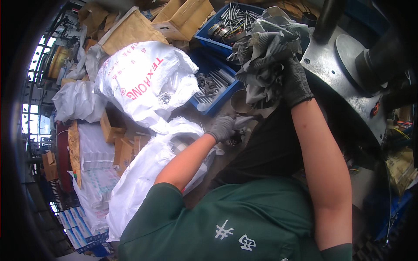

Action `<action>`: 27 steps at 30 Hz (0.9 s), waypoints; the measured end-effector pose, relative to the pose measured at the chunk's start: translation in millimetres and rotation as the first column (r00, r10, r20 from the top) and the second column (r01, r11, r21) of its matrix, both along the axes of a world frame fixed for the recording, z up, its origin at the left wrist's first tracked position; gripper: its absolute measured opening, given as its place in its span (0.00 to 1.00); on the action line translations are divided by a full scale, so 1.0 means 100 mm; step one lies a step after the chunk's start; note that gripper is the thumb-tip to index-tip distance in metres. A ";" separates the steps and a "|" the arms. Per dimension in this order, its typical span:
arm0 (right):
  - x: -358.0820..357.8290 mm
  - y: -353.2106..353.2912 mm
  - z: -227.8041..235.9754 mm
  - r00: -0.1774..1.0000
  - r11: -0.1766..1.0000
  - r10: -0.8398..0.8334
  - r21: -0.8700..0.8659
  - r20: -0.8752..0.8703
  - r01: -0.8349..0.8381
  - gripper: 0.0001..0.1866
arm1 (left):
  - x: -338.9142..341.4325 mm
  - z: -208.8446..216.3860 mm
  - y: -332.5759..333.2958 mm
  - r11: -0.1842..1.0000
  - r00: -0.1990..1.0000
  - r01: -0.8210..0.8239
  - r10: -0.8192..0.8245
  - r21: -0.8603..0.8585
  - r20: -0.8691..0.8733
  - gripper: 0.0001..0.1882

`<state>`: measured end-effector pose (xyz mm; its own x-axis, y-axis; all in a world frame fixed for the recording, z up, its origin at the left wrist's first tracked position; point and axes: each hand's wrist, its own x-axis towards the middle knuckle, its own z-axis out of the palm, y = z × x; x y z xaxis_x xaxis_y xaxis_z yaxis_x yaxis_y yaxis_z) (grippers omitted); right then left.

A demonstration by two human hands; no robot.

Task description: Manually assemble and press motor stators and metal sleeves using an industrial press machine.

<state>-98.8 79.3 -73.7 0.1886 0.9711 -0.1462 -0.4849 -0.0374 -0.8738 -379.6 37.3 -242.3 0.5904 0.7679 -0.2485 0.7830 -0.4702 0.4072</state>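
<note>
My right hand [297, 82], in a dark glove, grips a crumpled grey sheet with fine ribbing [272, 48], which looks like a woven sack. It is raised in front of me, beside a metal machine plate. Lower and to the left is my left hand [221, 128], in a grey glove. Its fingers curl inward, closed around something small, grey and dark that I cannot make out. An open white woven sack [143, 174] lies just left of that hand. A metal ring or cup [241, 102] sits between my two hands.
Two blue bins, one [204, 32] behind the other [214, 108], hold metal rods and parts. A full white sack [146, 82] with red print stands at left, near cardboard boxes [185, 19]. The machine with a round steel disc [355, 61] occupies the right.
</note>
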 end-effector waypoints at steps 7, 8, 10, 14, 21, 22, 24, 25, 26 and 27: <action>-0.03 0.09 -0.15 0.994 0.996 -0.038 -0.080 -0.105 0.030 0.12 | 0.27 -0.19 0.19 0.932 0.927 0.053 -0.179 -0.360 -0.329 0.20; -0.01 0.18 -0.34 0.991 0.982 -0.128 0.141 0.031 0.122 0.11 | 0.23 -0.32 0.15 0.932 0.927 0.060 -0.185 -0.356 -0.327 0.20; -0.10 0.20 -0.33 0.967 0.920 -0.218 0.360 0.133 0.157 0.11 | -0.07 -0.61 -0.10 0.896 0.893 0.213 -0.340 -0.389 -0.295 0.22; -0.09 -0.04 0.12 0.982 0.998 -0.035 -0.062 -0.188 0.024 0.10 | -0.22 -0.85 -0.36 0.737 0.848 0.085 -0.407 -0.671 -0.340 0.17; -0.15 -0.03 0.09 0.986 0.999 -0.013 -0.051 -0.166 0.005 0.09 | -0.63 -0.75 -0.53 0.834 0.807 0.170 -0.424 -0.525 -0.412 0.27; -0.05 -0.08 0.09 0.987 0.998 -0.035 -0.060 -0.154 0.026 0.09 | -0.44 -0.38 -0.44 0.874 0.873 0.050 -0.273 -0.484 -0.403 0.29; -0.09 -0.09 0.21 0.977 0.996 -0.087 -0.009 -0.192 0.087 0.09 | -0.47 -0.08 -0.31 0.898 0.911 -0.110 -0.081 -0.427 -0.404 0.30; -0.11 -0.06 0.20 0.978 0.997 -0.076 -0.001 -0.196 0.078 0.09 | -0.55 -0.08 -0.27 0.951 0.914 -0.127 0.003 -0.281 -0.405 0.31; -0.11 -0.03 0.17 0.982 0.998 -0.059 -0.043 -0.179 0.052 0.09 | -0.61 -0.10 -0.22 0.981 0.916 -0.144 0.083 -0.128 -0.392 0.32; -0.12 -0.01 0.16 0.986 0.996 -0.044 -0.085 -0.161 0.030 0.09 | -0.67 -0.11 -0.15 0.982 0.916 -0.149 0.091 -0.120 -0.391 0.32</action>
<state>-111.2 78.5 -58.2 0.1914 0.9474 -0.2566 -0.6224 -0.0850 -0.7781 -446.2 22.6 -253.4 0.3340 0.7658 -0.5496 0.9389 -0.3218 0.1221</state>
